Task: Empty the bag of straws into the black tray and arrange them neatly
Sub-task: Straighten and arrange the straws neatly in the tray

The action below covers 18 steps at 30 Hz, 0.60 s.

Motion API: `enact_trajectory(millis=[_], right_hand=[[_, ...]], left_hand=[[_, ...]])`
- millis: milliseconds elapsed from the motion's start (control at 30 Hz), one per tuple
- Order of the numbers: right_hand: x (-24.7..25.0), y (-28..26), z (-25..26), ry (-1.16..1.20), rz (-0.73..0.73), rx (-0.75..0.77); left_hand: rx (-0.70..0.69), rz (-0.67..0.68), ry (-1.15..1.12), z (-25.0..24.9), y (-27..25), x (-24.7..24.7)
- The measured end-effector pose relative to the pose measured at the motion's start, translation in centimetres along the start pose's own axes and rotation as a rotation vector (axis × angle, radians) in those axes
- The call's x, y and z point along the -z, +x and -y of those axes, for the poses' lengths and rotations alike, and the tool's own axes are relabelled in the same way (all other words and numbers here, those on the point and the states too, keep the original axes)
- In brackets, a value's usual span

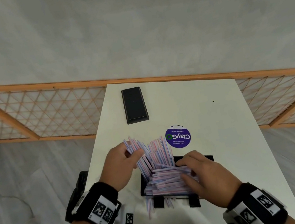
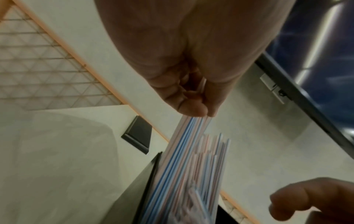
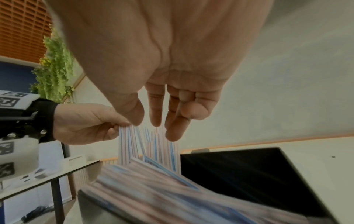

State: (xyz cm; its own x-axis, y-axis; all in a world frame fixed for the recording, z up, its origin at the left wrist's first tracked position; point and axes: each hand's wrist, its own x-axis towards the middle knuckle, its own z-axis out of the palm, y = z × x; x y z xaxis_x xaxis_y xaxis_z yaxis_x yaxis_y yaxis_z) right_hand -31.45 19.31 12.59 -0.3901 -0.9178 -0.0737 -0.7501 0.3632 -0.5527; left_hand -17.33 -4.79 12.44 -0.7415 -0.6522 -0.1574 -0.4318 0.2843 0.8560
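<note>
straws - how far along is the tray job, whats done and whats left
Done: the straws are out of the bag, most lying in the black tray. In hand: the left hand grips an upright bunch leaning out of the tray, while the right hand rests on the flat pile. Left: lay that bunch down, gather the few sticking past the near edge, and straighten the pile.

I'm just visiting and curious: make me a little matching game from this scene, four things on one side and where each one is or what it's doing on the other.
Things:
1. left hand
2. right hand
3. black lid
4. round purple sticker

Places or states:
A. stuck on the table beyond the black tray
B. lies alone at the table's far end
C. grips a fan of upright straws
D. rests on the straws lying flat in the tray

Pairs: 1-C, 2-D, 3-B, 4-A
</note>
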Motion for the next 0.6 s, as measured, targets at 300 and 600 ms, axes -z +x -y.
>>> enact_trajectory(millis=[300, 600], right_hand=[[2.9, 1.5, 3.8, 0.098, -0.132, 0.116], [2.1, 3.2, 5.9, 0.128, -0.241, 0.178]], left_hand=[[-0.127, -0.119, -0.059, -6.0, -3.1, 3.7], [-0.274, -0.098, -0.328, -10.0, -6.3, 0.1]])
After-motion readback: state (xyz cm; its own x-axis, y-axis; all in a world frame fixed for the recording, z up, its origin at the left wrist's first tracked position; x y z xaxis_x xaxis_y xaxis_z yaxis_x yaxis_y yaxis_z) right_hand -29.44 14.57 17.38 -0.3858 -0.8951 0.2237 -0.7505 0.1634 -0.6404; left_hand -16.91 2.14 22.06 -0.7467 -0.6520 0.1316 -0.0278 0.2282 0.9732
